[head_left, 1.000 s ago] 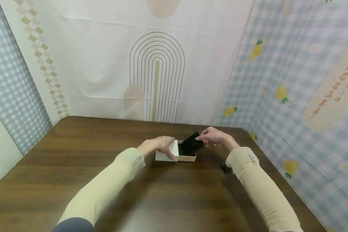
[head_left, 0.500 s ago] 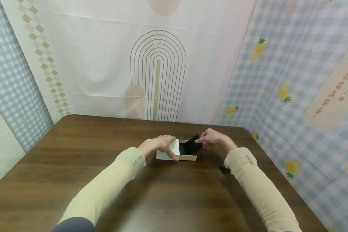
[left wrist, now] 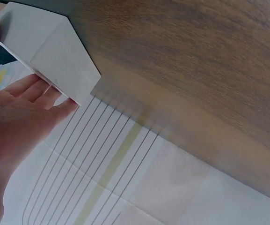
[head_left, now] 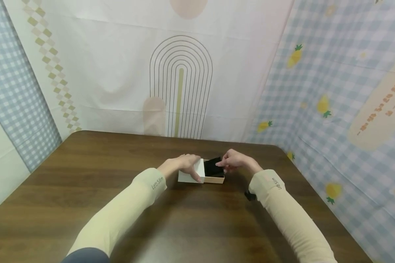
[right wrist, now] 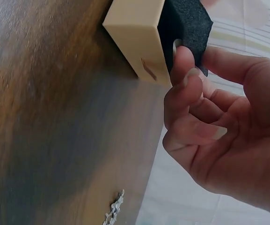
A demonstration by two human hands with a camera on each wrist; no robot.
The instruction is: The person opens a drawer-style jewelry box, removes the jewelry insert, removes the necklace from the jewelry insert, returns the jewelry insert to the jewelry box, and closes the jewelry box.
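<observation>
A white box sleeve [head_left: 185, 178] lies on the table, with a tan cardboard drawer [head_left: 214, 180] pulled partway out to its right. My left hand [head_left: 186, 164] grips the sleeve from above. In the left wrist view, the thumb and fingers span the white sleeve [left wrist: 55, 47] from two sides. Between the thumb and fingers of my right hand [head_left: 234, 160] is the edge of a black foam pad [head_left: 212, 167]. It lies mostly within the drawer, its right end slightly raised. The right wrist view shows the foam pad [right wrist: 198, 30] tilted above the drawer's tan end wall [right wrist: 137, 28].
A silver chain [right wrist: 114, 208] lies on the table to the right of the box, behind my right hand in the head view. The brown wooden table [head_left: 85, 190] ends at a fabric-hung wall [head_left: 118, 91] behind the box.
My right hand has moved left and lowered the black foam pad from a steep tilt to nearly flat in the drawer. The left hand keeps its grip on the sleeve.
</observation>
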